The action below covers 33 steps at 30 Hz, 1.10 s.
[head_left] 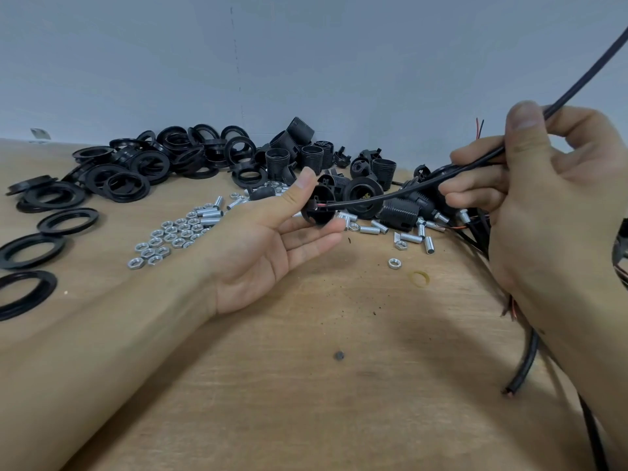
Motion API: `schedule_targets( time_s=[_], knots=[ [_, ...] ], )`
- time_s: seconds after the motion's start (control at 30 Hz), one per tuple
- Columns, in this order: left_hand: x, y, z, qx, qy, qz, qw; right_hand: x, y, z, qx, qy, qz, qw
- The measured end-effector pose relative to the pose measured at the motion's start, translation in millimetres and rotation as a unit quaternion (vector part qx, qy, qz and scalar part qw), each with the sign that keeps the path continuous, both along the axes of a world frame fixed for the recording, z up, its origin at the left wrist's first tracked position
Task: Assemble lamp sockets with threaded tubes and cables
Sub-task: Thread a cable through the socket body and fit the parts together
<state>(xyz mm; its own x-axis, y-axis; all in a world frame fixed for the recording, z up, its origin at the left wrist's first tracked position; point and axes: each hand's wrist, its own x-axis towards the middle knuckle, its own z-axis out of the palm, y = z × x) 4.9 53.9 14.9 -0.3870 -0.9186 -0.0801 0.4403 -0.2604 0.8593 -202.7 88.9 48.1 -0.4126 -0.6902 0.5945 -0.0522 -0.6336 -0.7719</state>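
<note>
Head view: right hand [543, 198] above the table [306, 385], thumb and curled fingers pinching the black cable [424, 181]. Left hand [272, 239] palm-up, thumb and fingertips gripping the socket cap [317, 212]; cable end sits in it.

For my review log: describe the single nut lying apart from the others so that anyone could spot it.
Start at the right hand holding the black cable, then drop to the bare wooden table below it. The lone nut lies there, left of a yellowish ring. Unlike the nuts clustered left of the left hand, it lies alone.
</note>
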Motion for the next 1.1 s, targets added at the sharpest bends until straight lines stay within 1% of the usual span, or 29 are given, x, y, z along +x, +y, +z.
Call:
schedule_targets(
  time_s=[0.23, 0.43, 0.53, 0.7, 0.83, 1.0, 1.1],
  knots=[
    [0.6, -0.9, -1.8, -0.009, -0.007, -0.001, 1.000, 1.8, 3.8, 2.2, -0.003, 0.015, 0.008, 1.000],
    [0.3, -2.4, -2.5, -0.018, -0.007, 0.023, 1.000, 6.7, 6.8, 2.2, -0.012, 0.036, 0.032, 0.999],
    [0.9, -3.3, -1.6, -0.024, 0.000, 0.019, 1.000, 7.0, 8.7, 4.1, -0.034, 0.040, 0.020, 0.998],
    [0.3, -4.4, -5.0, -0.042, -0.004, 0.020, 0.999, 6.7, 11.0, 5.7, -0.017, 0.026, 0.006, 1.000],
    [1.7, -4.1, -5.6, -0.057, -0.010, 0.010, 0.998, 5.9, 12.7, 7.2, -0.038, 0.031, 0.000, 0.999],
    [1.3, -3.9, -5.6, -0.063, -0.012, 0.017, 0.998, 5.8, 11.2, 8.1, -0.033, 0.001, 0.079, 0.996],
    [1.8, -4.8, -6.3, -0.070, -0.010, 0.017, 0.997, 7.5, 11.9, 8.1, -0.046, -0.014, 0.105, 0.993]
  ],
)
